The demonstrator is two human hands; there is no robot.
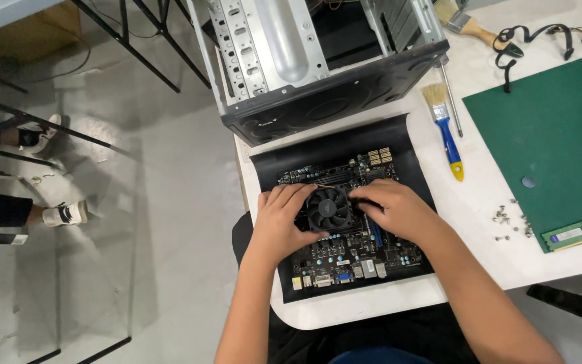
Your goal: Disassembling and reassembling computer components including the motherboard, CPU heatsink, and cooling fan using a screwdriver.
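Cooler fan (pixel 328 208), black and round, sits mid-board on the motherboard (pixel 345 253), which lies on a dark antistatic sheet (pixel 399 138) at the white table's (pixel 479 222) near edge. Left hand (pixel 279 222) cups the fan's left side, fingers curled against its rim; right hand (pixel 395 207) pinches at its right edge, fingertips hidden. Judgement: even pressure from both sides, no tilting, palms kept off the board's small parts. Open metal case (pixel 304 61) stands behind; blue-handled brush (pixel 444 128) and loose screws (pixel 510 222) lie to the right.
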